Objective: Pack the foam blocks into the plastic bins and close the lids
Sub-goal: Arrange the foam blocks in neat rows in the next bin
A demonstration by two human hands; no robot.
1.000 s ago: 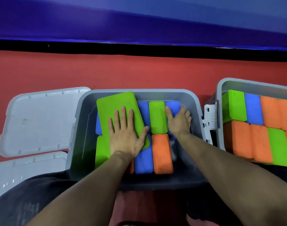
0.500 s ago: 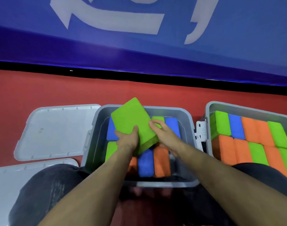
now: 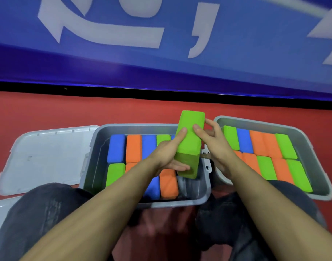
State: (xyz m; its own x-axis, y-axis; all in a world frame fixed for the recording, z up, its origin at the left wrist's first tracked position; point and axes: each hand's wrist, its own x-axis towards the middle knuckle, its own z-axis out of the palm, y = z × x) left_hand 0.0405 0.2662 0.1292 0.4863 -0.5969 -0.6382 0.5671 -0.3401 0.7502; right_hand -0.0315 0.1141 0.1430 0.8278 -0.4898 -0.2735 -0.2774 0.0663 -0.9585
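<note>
1. A person sits on the floor with two grey bins in front of their knees. Both hands hold one green block [image 3: 189,140] in the air, over the right end of the left bin [image 3: 97,146].
2. The left hand [image 3: 169,153] wraps the block from the left, thumb on its top face and fingers under its near end. The right hand [image 3: 214,142] pinches it from the right, thumb on top and fingers behind.
3. The left bin holds blue, orange and green blocks standing in two rows. A gap shows at its near right corner, so I judge the held block goes there.
4. The right bin [image 3: 301,136] looks full: two tight rows of green, blue and orange blocks.
5. Neither bin is closed. A grey lid [image 3: 46,157] lies open and flat to the left of the left bin; the edge of a second lid [image 3: 1,206] shows at the lower left. So one block, then both lids, seem to remain.
6. The floor [image 3: 67,110] is a red mat. Behind it rises a blue wall [image 3: 255,44] with large white markings, above a black strip.
</note>
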